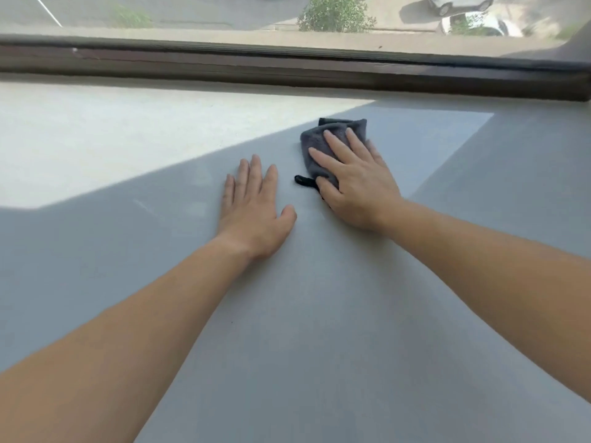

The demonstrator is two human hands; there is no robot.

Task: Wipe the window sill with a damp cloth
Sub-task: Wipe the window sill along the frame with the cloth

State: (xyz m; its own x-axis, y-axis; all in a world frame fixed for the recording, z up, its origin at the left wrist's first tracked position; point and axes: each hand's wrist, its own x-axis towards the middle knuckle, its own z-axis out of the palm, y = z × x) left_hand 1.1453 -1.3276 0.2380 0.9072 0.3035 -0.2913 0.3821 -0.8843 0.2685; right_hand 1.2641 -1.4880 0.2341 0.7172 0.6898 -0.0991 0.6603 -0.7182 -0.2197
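Window sill: a broad, pale grey ledge filling most of the view, running up to the window frame at the far edge

Light: a bright sunlit patch covers the far left part of the sill; the rest lies in shade, with a sharp slanted edge between the two

Cloth: dark grey, crumpled and folded, lying on the shaded part of the sill right of centre, near the far edge but apart from the frame; a small black hanging loop sticks out at its near left corner

Right hand: palm down on the cloth, pressing it flat to the sill; the fingers are spread and laid out over the fabric, not curled round it (a press rather than a grip), and the heel of the hand rests on the sill behind the cloth

Left hand: flat on the bare sill just left of the cloth, not touching it; fingers straight and close together, thumb out to the side, holding nothing

Forearms: both bare, reaching in from the near corners

Window frame: dark brown, running across the top of the sill

Outside: through the glass, a green bush and parked white cars far below
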